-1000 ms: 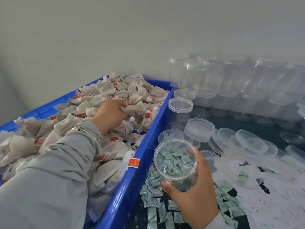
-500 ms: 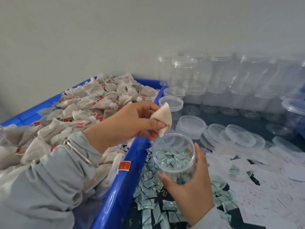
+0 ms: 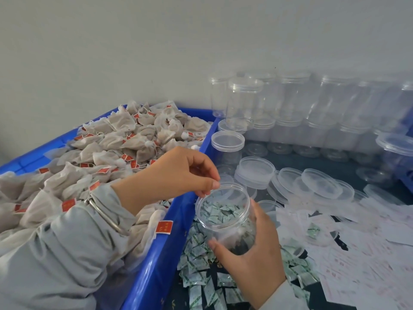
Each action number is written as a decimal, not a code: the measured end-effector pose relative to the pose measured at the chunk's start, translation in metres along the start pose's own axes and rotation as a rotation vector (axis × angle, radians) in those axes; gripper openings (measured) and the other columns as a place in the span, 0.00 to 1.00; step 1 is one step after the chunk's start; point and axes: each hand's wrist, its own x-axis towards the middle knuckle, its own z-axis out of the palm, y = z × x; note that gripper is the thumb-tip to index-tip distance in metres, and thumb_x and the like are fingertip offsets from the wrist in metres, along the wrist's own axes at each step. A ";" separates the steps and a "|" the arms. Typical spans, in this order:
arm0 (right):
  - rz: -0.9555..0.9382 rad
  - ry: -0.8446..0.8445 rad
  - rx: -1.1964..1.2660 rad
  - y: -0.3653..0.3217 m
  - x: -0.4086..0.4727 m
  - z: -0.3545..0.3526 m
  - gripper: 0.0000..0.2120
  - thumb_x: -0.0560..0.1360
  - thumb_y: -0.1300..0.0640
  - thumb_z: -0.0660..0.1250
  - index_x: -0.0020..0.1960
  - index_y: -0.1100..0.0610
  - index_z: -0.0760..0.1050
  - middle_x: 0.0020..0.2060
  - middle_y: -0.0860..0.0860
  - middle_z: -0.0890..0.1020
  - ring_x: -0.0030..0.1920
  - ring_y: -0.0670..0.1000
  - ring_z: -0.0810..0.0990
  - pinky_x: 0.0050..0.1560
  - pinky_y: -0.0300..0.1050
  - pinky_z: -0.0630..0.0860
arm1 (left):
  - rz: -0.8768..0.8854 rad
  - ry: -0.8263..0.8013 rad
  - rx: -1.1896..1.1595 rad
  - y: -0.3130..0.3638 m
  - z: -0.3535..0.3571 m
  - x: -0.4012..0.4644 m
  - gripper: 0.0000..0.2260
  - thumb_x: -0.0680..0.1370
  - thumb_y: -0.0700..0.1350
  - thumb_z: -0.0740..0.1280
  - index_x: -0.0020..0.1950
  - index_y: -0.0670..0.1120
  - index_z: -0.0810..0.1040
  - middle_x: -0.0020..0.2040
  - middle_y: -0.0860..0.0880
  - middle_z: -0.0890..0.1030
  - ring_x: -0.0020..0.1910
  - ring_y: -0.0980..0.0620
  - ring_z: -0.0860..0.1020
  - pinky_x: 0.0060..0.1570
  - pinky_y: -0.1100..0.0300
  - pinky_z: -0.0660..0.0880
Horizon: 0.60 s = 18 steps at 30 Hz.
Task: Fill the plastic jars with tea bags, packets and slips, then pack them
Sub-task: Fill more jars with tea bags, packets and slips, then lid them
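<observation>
An open clear jar (image 3: 225, 217) is gripped by the right hand (image 3: 252, 256); the left hand (image 3: 178, 175) is curled at its rim, seemingly with nothing held.

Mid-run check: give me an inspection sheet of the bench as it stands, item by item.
Surface: dark tabletop, mostly covered.
Job's things: blue crate heaped with tea bags; clear jar held tilted, mouth toward camera; green packets loose beneath it; printed slips at right.
Clutter: loose lids; stacked empty jars along the wall.
Hands: right hand holds the jar with a wrap-round grip; left hand over the jar's mouth, fingertips at the rim, nothing seen in it.
Cables: nothing seen.
Surroundings: plain grey wall.
</observation>
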 end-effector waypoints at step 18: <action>-0.022 -0.009 -0.086 -0.007 -0.003 -0.002 0.44 0.54 0.28 0.69 0.62 0.22 0.47 0.61 0.22 0.60 0.66 0.35 0.62 0.70 0.47 0.65 | 0.019 0.323 0.033 -0.008 -0.025 0.006 0.10 0.70 0.38 0.73 0.34 0.53 0.82 0.34 0.50 0.84 0.33 0.57 0.82 0.38 0.67 0.78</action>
